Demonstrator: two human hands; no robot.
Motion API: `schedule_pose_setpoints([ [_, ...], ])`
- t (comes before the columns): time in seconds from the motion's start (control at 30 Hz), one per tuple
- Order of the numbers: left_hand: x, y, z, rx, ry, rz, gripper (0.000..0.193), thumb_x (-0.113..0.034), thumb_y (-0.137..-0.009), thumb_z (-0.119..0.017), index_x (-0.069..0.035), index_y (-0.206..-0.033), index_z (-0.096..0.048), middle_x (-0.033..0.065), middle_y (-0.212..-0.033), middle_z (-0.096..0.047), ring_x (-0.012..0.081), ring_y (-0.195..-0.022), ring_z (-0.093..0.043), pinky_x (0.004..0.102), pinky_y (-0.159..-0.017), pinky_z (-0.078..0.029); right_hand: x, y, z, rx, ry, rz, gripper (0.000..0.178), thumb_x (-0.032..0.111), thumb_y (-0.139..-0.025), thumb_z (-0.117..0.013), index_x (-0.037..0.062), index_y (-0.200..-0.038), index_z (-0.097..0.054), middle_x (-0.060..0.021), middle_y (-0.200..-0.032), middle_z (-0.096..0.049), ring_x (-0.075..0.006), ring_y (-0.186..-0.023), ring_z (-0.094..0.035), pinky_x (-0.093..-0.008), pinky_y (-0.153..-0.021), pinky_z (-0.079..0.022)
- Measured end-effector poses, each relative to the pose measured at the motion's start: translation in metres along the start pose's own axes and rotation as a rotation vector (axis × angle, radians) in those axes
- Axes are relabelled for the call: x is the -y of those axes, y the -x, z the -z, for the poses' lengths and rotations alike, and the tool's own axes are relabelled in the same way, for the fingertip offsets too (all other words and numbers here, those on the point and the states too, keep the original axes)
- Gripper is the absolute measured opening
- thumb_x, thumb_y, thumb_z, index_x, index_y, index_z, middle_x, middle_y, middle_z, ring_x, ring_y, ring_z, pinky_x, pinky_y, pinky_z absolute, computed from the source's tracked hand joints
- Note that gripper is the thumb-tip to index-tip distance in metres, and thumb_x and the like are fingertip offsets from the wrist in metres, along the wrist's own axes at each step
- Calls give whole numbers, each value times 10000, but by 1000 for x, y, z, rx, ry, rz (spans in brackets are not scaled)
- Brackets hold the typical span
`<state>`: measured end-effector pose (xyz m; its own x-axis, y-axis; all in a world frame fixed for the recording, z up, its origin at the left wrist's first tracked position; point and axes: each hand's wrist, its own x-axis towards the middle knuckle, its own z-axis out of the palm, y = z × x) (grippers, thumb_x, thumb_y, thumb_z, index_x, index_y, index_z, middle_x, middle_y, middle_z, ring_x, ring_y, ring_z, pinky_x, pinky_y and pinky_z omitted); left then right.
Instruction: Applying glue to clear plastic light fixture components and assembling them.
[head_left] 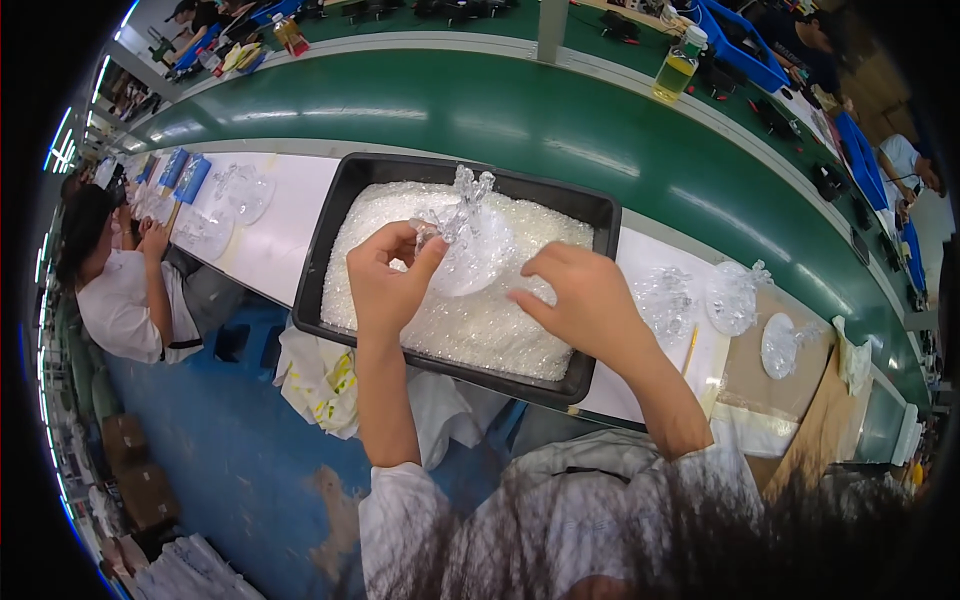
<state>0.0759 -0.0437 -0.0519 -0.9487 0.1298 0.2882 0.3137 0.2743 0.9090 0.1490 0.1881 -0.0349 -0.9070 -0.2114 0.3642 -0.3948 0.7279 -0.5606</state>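
A black tray (330, 215) full of small clear beads sits on the white worktop in front of me. Over it, both hands hold a small clear plastic bag (470, 245) filled with beads, its gathered neck pointing up. My left hand (385, 275) pinches the bag's left side near the neck. My right hand (580, 300) grips the bag's right side, fingers curled over the beads.
Three filled clear bags (735, 295) lie on the worktop to the right, more bags (240, 190) to the left. A green conveyor belt (560, 120) curves behind the tray, a bottle of yellow liquid (678, 65) beyond it. Another person (120, 290) sits at my left.
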Motion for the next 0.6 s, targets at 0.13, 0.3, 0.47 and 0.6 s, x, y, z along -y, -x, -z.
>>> schedule_pose_setpoints([
  [0.13,1,-4,-9,-48,146,17,159,-71,-812,-788,28,-898,-698,22,-795,-698,57,-666,-609,200,-617,-482,2,16,-14,461,177,-104,271,256,-796,-781,60,-943,-666,-107,-924,-655,-318,-877,-669,-421,-755,-542],
  [0.3,4,-5,-8,-39,183,11,158,-65,-824,-783,31,-908,-688,24,-801,-698,60,-677,-618,203,-630,-492,0,25,-24,457,171,-81,226,236,-803,-765,70,-897,-645,-92,-909,-640,-323,-875,-661,-429,-745,-537],
  [0.47,13,-5,-2,-14,226,-11,209,-39,-858,-767,48,-1011,-656,29,-892,-679,74,-787,-620,206,-719,-482,-7,16,-6,278,36,-72,229,206,-842,-729,51,-1003,-676,-122,-1047,-669,-327,-930,-665,-393,-779,-548],
  [0.6,16,-7,-7,7,340,-41,245,-51,-865,-767,30,-1055,-635,43,-952,-672,95,-851,-624,231,-776,-495,-19,13,-7,60,-55,-41,382,135,-884,-669,33,-1251,-640,-184,-1228,-655,-294,-1014,-682,-358,-837,-552],
])
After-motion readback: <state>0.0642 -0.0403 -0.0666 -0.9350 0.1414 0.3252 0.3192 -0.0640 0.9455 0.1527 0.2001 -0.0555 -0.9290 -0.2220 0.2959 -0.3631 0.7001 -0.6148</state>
